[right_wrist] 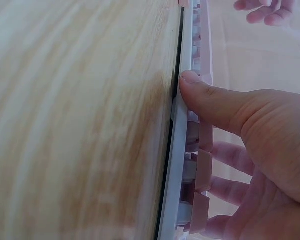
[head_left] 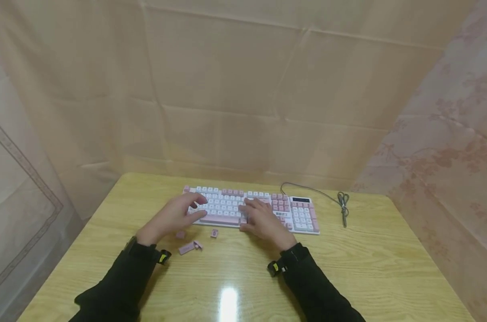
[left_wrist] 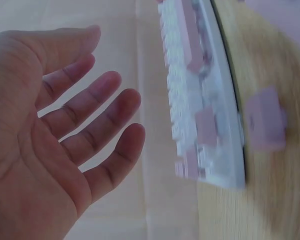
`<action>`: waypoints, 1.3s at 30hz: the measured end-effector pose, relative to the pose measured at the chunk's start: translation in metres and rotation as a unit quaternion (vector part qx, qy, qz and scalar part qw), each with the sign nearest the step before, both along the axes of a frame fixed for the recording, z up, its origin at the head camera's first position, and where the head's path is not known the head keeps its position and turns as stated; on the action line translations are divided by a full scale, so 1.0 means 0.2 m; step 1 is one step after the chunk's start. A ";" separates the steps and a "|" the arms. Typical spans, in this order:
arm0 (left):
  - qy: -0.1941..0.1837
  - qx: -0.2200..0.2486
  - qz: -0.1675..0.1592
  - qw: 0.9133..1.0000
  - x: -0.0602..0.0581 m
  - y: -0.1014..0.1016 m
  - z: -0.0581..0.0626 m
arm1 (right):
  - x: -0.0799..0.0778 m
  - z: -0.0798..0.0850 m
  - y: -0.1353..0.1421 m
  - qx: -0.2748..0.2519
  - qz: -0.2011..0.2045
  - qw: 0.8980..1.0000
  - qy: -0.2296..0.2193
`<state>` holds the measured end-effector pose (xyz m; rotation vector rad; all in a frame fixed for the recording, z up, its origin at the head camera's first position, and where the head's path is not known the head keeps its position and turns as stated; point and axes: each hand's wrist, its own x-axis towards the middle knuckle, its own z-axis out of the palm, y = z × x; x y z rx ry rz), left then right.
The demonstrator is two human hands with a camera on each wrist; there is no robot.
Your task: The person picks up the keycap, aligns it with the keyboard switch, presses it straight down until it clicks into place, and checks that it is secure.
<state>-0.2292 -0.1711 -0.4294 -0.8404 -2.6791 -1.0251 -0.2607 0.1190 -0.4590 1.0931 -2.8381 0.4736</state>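
A white and pink keyboard [head_left: 223, 205] lies near the back of the table. My left hand [head_left: 175, 215] is over its left end; the left wrist view shows that hand [left_wrist: 90, 115] with fingers spread and slightly bent, nothing between them. My right hand [head_left: 265, 221] rests on the keyboard right of the long pink space bar [head_left: 219, 219]. In the right wrist view the thumb [right_wrist: 205, 97] touches the keyboard's front edge, while the other fingers reach over the keys, partly hidden. Loose pink keycaps lie before the keyboard: a small one [head_left: 214, 233], a long one [head_left: 186, 248] and others.
A grey cable [head_left: 313, 190] runs from the keyboard's back to a tied bundle [head_left: 343, 203] on the right. Behind the wooden table [head_left: 360, 268] hangs a beige cloth [head_left: 235, 89]; patterned cloth [head_left: 448, 147] hangs at the right.
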 end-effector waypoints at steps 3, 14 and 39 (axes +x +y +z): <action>0.002 -0.016 -0.014 1.000 0.01 0.04 -0.01 | 0.00 0.00 0.00 -0.001 0.000 1.000 0.000; 0.059 -0.122 0.001 0.991 0.06 0.12 -0.02 | 0.01 0.02 0.00 -0.007 -0.005 1.000 -0.003; 0.066 -0.187 -0.013 0.980 0.09 0.20 -0.09 | 0.01 0.00 0.00 -0.005 -0.014 1.000 -0.008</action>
